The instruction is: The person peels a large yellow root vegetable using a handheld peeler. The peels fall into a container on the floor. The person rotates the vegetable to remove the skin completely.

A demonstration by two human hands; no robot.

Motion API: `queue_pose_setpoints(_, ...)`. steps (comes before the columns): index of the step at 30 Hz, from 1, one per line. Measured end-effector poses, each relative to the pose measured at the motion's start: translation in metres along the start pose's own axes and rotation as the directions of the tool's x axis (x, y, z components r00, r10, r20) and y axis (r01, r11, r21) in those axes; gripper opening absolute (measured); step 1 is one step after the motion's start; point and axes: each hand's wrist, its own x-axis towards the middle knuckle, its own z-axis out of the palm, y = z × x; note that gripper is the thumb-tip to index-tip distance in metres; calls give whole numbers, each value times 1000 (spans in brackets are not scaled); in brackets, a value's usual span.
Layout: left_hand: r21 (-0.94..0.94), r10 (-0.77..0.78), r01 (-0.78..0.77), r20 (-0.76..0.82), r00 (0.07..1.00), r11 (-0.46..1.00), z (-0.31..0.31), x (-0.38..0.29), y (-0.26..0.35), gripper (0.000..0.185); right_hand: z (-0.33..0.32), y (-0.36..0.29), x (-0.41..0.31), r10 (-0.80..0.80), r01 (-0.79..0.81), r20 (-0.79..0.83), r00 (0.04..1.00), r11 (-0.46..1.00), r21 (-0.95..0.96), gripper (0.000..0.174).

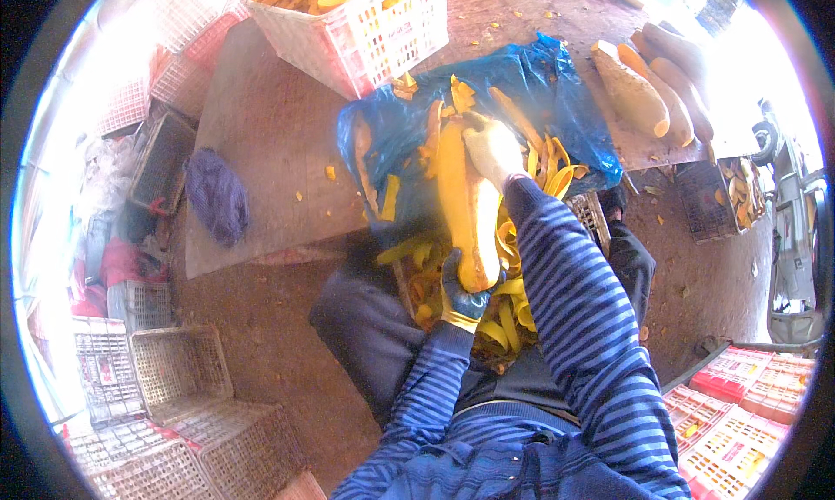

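Observation:
A long, mostly peeled squash (pixel 458 193) with orange-yellow flesh lies lengthwise before me, its far end over a blue plastic sheet (pixel 554 89). My left hand (pixel 464 291), in a dark-coated glove with a yellow cuff, cups the squash's near end from below. Against the far right side of the squash rests my right hand (pixel 492 149), in a pale glove with its fingers curled. Something dark shows at its fingertips, but whether that is a tool cannot be made out. Long yellow peel strips (pixel 509 317) hang and pile in a crate between my legs, beneath the squash.
A white plastic crate (pixel 352 43) of peeled pieces stands on the wooden table (pixel 274 141). Several unpeeled squashes (pixel 629 92) lie at the table's right. A purple mesh bag (pixel 217 197) is on the left. Stacked crates (pixel 176 369) stand at lower left, filled crates (pixel 730 441) at lower right.

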Motion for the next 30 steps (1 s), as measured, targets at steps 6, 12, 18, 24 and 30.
queue_pose_setpoints(6,-91,28,-34,-62,998,995,12,-2,-1,57,-3,-39,-60,13,-4,-153,988,998,55,39)
queue_pose_setpoints(12,719,430,-395,147,891,572,14,-9,2,55,-21,-52,-145,142,-144,29,989,984,106,41)
queue_pose_setpoints(18,-126,-27,44,132,991,991,-10,21,19,59,-42,-51,-220,99,-107,54,994,976,189,43)
queue_pose_setpoints(24,103,61,-61,-1,998,993,-3,15,17,61,-76,-47,-305,297,-384,331,896,892,239,45)
queue_pose_setpoints(30,105,-70,62,75,995,993,18,14,10,59,-79,-36,-270,264,-289,117,957,869,401,48)
